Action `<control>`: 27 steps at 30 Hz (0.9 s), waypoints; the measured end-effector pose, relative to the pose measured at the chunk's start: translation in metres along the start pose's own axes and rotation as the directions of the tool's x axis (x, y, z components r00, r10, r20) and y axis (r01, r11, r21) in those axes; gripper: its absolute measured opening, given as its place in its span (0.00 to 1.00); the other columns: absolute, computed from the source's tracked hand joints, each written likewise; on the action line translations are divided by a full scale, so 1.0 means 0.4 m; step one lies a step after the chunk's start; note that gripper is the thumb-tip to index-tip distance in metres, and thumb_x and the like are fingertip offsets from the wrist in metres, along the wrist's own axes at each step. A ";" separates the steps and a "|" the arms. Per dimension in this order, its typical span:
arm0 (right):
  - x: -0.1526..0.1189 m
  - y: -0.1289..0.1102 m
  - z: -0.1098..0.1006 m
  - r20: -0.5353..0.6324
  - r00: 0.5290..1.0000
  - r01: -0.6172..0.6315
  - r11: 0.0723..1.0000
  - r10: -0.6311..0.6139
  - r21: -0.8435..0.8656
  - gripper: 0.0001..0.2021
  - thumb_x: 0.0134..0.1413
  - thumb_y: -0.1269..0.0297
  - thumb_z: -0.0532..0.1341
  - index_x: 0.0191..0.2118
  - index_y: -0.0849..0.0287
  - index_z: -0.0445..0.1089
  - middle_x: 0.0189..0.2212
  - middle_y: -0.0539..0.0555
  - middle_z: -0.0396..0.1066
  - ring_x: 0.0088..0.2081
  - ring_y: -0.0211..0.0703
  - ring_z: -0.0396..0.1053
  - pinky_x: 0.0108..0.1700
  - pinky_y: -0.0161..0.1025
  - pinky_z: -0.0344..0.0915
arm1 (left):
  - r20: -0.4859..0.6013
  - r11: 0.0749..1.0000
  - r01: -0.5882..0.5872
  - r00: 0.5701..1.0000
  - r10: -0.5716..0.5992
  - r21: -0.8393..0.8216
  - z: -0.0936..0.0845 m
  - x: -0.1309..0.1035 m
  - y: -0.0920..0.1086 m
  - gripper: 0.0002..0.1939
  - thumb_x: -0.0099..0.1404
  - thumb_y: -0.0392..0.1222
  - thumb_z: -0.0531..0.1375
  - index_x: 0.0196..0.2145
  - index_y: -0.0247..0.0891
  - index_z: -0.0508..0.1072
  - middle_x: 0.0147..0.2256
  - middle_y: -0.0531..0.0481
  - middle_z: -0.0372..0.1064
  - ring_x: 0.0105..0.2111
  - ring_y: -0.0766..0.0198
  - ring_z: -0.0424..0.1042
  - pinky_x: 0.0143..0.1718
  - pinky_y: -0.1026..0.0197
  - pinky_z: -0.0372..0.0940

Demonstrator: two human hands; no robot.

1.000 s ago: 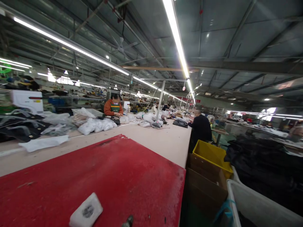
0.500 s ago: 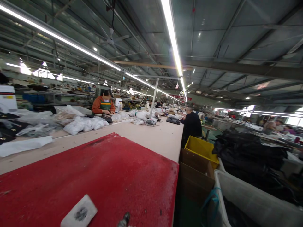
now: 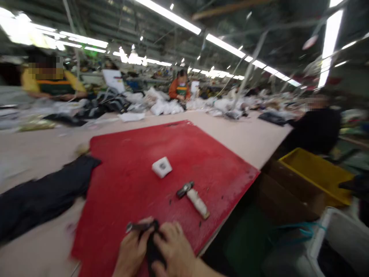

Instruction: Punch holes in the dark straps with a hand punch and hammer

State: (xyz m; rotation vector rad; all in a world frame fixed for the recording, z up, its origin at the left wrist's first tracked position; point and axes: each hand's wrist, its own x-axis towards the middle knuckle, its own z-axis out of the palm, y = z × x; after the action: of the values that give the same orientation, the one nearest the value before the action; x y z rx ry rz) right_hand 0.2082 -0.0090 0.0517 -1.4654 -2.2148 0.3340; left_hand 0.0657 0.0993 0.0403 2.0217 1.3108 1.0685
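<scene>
Moved since earlier: the view has swung left and down; both hands, unseen half a second ago, now show at the bottom edge, and the hammer, then only a head at the border, is seen whole.
Left hand: closed about the left side of the black piece, fingers up by its top end.
Right hand: grasping the black piece from the right, fingers bent over it.
Black piece: between the two hands, over the near part of the red board; lower end cut off by the frame.
Black piece, look: dark, narrow, matt; a dark bar with a dull shine lies across its top, pointing left; blur hides whether the two are joined.
Red board: scuffed; bare from the hands up to the white block and on to the far edge; open room also left of the hands.
Board, right edge: close along the table edge; drop beyond, with carton and yellow bin below.
Board, left edge: overlapped by the end of a black cloth.
Hammer, place: lying just beyond the right hand, apart from it; pale wrapped handle toward the table edge, narrowing room on that side.
</scene>
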 end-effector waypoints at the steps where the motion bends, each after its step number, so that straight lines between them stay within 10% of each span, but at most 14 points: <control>1: -0.009 0.003 0.019 0.031 0.998 -0.055 0.998 0.055 0.013 0.29 0.55 0.55 0.61 0.62 0.52 0.61 0.58 0.59 0.62 0.58 0.57 0.59 0.59 0.61 0.56 | 0.030 0.997 0.070 0.997 -0.070 -0.013 -0.010 -0.046 -0.018 0.10 0.65 0.43 0.59 0.43 0.43 0.76 0.44 0.48 0.75 0.43 0.57 0.75 0.46 0.54 0.71; 9: -0.034 0.041 0.082 0.048 0.998 -0.035 0.999 0.035 -0.001 0.26 0.57 0.57 0.59 0.60 0.59 0.62 0.57 0.64 0.61 0.60 0.58 0.54 0.64 0.59 0.48 | -0.135 0.857 0.336 0.900 -0.414 -0.390 -0.012 -0.118 -0.079 0.12 0.64 0.46 0.59 0.38 0.35 0.76 0.37 0.46 0.78 0.37 0.59 0.77 0.45 0.56 0.70; 27: -0.100 0.031 0.030 0.149 0.983 0.108 0.994 -0.104 -0.014 0.33 0.54 0.50 0.61 0.62 0.61 0.60 0.63 0.64 0.58 0.64 0.61 0.51 0.65 0.64 0.42 | -0.068 0.894 0.294 0.940 -0.335 -0.338 -0.015 -0.152 -0.065 0.07 0.64 0.41 0.59 0.37 0.39 0.77 0.37 0.49 0.77 0.39 0.60 0.76 0.44 0.59 0.71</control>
State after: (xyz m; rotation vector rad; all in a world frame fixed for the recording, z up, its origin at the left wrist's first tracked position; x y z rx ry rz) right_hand 0.2255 -0.0401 0.0262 -1.3667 -2.4106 0.3962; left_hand 0.0333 0.0544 0.0033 1.4636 1.3654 1.1785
